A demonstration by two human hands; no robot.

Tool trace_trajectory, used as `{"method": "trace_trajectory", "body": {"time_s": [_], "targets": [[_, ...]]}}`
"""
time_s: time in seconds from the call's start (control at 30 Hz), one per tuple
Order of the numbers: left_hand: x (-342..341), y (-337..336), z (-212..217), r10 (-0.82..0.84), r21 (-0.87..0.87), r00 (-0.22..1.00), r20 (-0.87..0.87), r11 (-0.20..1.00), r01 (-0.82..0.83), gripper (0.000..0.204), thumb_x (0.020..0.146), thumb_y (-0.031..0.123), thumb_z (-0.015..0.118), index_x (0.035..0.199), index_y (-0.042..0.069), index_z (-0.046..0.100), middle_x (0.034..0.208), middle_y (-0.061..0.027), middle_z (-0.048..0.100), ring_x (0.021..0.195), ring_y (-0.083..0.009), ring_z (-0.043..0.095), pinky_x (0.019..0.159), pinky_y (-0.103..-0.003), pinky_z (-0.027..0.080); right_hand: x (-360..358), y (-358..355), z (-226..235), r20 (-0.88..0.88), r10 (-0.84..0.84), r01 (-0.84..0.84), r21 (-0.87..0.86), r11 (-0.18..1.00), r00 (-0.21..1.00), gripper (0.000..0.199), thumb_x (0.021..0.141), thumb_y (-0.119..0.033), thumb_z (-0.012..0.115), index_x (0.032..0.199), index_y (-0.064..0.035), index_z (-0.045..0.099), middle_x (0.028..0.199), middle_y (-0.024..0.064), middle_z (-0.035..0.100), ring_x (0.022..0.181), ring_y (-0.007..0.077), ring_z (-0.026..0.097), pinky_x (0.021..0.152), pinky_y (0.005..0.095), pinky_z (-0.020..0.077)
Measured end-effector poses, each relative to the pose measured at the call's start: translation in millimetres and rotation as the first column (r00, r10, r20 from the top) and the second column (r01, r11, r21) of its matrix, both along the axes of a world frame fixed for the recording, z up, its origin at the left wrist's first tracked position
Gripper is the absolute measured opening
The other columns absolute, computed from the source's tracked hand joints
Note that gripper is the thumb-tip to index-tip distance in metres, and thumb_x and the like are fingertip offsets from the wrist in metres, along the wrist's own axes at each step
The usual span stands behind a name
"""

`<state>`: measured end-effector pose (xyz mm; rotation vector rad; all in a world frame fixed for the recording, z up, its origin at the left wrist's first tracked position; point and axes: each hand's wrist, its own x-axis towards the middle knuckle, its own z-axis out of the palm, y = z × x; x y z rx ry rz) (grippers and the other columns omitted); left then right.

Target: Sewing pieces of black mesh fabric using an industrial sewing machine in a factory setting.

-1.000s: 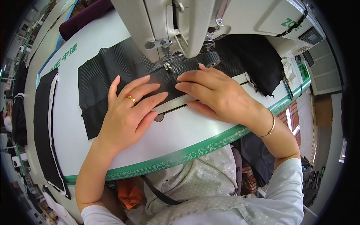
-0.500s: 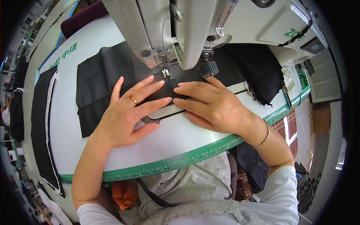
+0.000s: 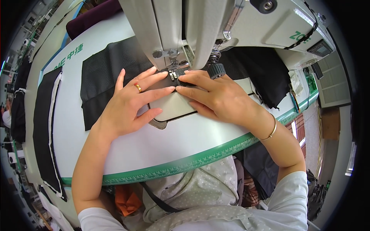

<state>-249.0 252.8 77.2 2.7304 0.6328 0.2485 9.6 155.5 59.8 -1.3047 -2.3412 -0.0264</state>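
A black textured fabric piece (image 3: 111, 63) lies across the sewing machine bed, passing under the presser foot (image 3: 172, 75). My left hand (image 3: 133, 104), with a gold ring, rests flat on its near edge, fingers spread, fingertips just left of the foot. On the other side, my right hand (image 3: 219, 96) presses the cloth with its fingers stretched out, tips close to the foot. Neither hand wraps round anything. The needle area of the sewing machine (image 3: 173, 57) stands right above the fingertips. Part of the fabric under my right hand is hidden.
A dark folded cloth heap (image 3: 266, 73) lies right of the machine head. At the left, a long black strip with white edging (image 3: 44, 127) lies on the table. A green ruler edge (image 3: 185, 165) borders the tabletop near me. Dark purple fabric (image 3: 94, 19) sits at the far left.
Both hands have slid a little away from me, carrying the fabric's near edge toward the presser foot. More of the pale plate in front of the cloth now shows.
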Motion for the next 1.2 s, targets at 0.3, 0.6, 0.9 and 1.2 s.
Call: {"method": "trace_trajectory", "body": {"time_s": [0.3,0.6,0.9,1.2], "targets": [[5.1,17.8,-5.2,0.036,0.022,0.998,0.043,0.999,-0.037,0.040,0.089,0.019,0.069,0.129,0.024,0.070,0.143,-0.0051,0.058,0.143,-0.0294,0.044,0.113,-0.074,0.018,14.2,16.2,-6.8,0.069,-0.014,0.001,0.185,0.983,0.998,0.025,0.084,-0.018,0.074,0.109,-0.0159,0.073,0.107,0.0058,0.066,0.114,0.0250,0.062,0.107,0.0565,0.0441],[4.0,19.6,-10.7,0.118,0.069,0.983,0.139,0.989,-0.129,0.037,0.091,0.018,0.069,0.127,0.021,0.070,0.139,-0.0057,0.061,0.142,-0.0287,0.046,0.117,-0.070,0.015,13.6,15.5,-7.0,-0.006,-0.079,0.079,0.196,0.977,0.997,0.017,0.085,-0.014,0.074,0.100,-0.0087,0.071,0.107,0.0063,0.066,0.114,0.0257,0.063,0.107,0.0541,0.0455],[-29.9,-9.8,7.0,0.376,0.175,0.917,-0.132,0.920,-0.351,0.054,0.099,0.021,0.060,0.151,0.019,0.046,0.159,-0.0126,0.038,0.147,-0.0322,0.037,0.115,-0.061,0.031,13.0,13.8,-5.7,-0.006,-0.171,0.170,0.139,0.976,0.985,0.014,0.087,-0.014,0.071,0.098,-0.0070,0.068,0.116,0.0059,0.066,0.119,0.0254,0.060,0.109,0.0574,0.0419],[-13.6,-140.0,48.4,0.240,0.148,0.914,-0.328,0.968,-0.201,0.070,0.078,0.028,0.080,0.141,0.008,0.057,0.151,-0.0154,0.046,0.127,-0.0345,0.051,0.097,-0.046,0.042,0.8,5.6,-3.8,-0.091,0.053,-0.025,0.290,0.957,0.994,0.019,0.078,-0.015,0.077,0.095,-0.0097,0.069,0.095,0.0000,0.067,0.094,0.0183,0.066,0.108,0.0520,0.0455]]}}
